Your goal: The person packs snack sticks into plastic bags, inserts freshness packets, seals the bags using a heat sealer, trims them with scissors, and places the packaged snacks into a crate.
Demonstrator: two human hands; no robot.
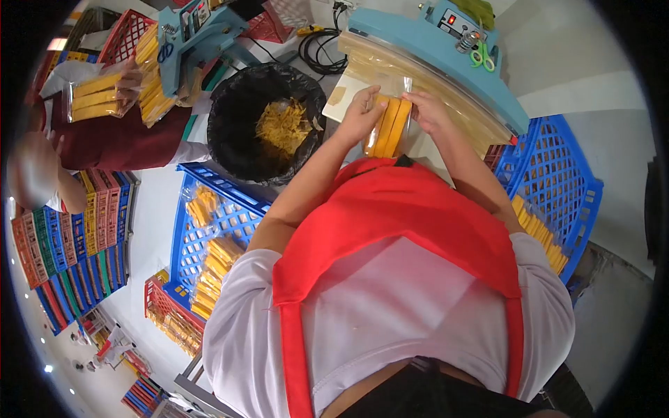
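Note:
A clear plastic packet of long yellow sticks (390,125) is between my two hands, just in front of the blue heat sealer (432,63). My left hand (360,115) closes on the packet's left side, thumb over the plastic. My right hand (426,111) pinches its upper right edge. The loose clear end of the bag points toward the sealer, over a tan sheet (446,94) along the machine's front. Green-handled scissors (482,57) lie on top of the sealer beside a metal spring.
A black-lined bin (226,115) with yellow scraps stands to the left. Blue crates (182,240) (557,164) hold packets on both sides. At far left, another person's hand (129,76) is at similar packets near a second sealer (202,42). Black cables (317,52) lie behind the bin.

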